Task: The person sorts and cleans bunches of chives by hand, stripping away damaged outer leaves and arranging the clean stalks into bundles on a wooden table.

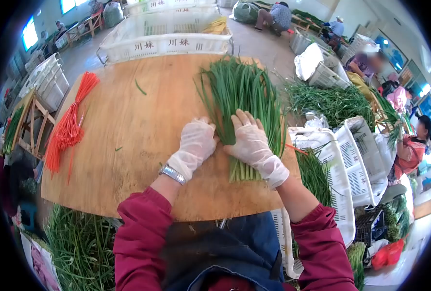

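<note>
A bundle of garlic chives (244, 92) lies on the wooden board, with leaf tips at the far side and pale cut ends toward me. My right hand (250, 140), in a thin clear glove, rests flat on top of the lower stems with its fingers spread. Just left of the bundle is my left hand (196, 143), gloved too, its fingers curled in close to the stems. Whatever those fingers may hold is hidden. A bunch of red ties (72, 126) lies on the board's left side.
The wooden board (142, 194) has a few stray leaf bits on it. White crates (167, 46) stand beyond its far edge, and another white crate (339, 194) stands at the right. Loose greens (79, 242) are piled below left. Other people work farther back and at right.
</note>
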`<control>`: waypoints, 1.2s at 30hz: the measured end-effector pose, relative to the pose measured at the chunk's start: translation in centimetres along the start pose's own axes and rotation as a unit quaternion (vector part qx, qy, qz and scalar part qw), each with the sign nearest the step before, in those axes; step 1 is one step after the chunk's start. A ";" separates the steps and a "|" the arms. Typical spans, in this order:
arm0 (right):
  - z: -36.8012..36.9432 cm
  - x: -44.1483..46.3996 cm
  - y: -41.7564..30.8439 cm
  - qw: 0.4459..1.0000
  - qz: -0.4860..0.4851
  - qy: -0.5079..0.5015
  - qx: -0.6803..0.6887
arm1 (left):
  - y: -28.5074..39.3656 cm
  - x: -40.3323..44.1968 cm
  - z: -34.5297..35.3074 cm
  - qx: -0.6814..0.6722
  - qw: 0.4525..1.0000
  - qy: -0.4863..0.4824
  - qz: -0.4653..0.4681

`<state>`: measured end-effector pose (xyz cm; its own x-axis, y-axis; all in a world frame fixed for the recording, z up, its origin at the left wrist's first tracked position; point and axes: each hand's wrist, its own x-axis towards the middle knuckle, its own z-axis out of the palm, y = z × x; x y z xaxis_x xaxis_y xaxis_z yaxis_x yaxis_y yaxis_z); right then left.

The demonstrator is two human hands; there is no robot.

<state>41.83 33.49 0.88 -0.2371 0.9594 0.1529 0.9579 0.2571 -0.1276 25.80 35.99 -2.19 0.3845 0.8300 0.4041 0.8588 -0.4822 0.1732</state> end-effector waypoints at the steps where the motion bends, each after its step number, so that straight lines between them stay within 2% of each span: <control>1: 0.1 0.0 -0.1 1.000 0.001 0.006 -0.002 | 0.1 0.2 0.6 0.031 0.999 -0.002 0.027; 5: 0.0 -0.1 -0.2 1.000 0.005 0.007 0.008 | 0.9 0.6 1.3 0.113 0.986 0.000 0.121; 17: 0.1 -0.4 -0.3 0.999 0.000 0.033 0.023 | 0.4 1.4 -0.1 0.105 0.988 -0.077 0.087; 21: 0.1 -0.5 -0.2 0.999 -0.004 0.047 0.022 | -0.1 1.3 0.2 0.103 0.989 -0.070 0.081; 25: -2.4 -0.7 0.3 0.996 -0.009 0.024 0.087 | -0.1 1.0 -0.2 0.104 0.991 -0.074 0.043; 27: -4.2 -2.3 2.3 0.972 -0.041 0.171 0.159 | 1.1 -0.3 -2.1 0.090 0.993 0.044 0.069; 29: -7.3 -5.2 6.2 0.924 -0.059 0.315 0.207 | 4.5 -1.7 -4.4 0.019 0.986 0.155 0.062; 30: -9.3 -7.8 8.2 0.886 -0.013 0.300 0.353 | 6.4 -2.9 -5.7 -0.021 0.986 0.153 0.064; 31: -10.8 -10.7 10.5 0.824 0.035 0.285 0.488 | 8.3 -4.3 -6.7 -0.062 0.984 0.151 0.065; 33: -12.2 -16.1 16.0 0.802 0.155 0.358 0.452 | 11.6 -7.4 -6.9 -0.093 0.980 0.119 0.128; 35: -11.4 -22.7 21.0 0.746 0.280 0.363 0.483 | 14.7 -9.7 -5.7 -0.146 0.966 0.063 0.202; 36: -10.2 -26.5 23.3 0.733 0.336 0.335 0.488 | 16.4 -10.3 -4.9 -0.218 0.957 -0.040 0.185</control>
<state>72.07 12.86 3.88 0.6807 0.7193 0.1390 0.1727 0.0269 -0.9846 34.26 18.16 0.91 0.6742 0.5906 0.4434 0.4426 -0.8038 0.3976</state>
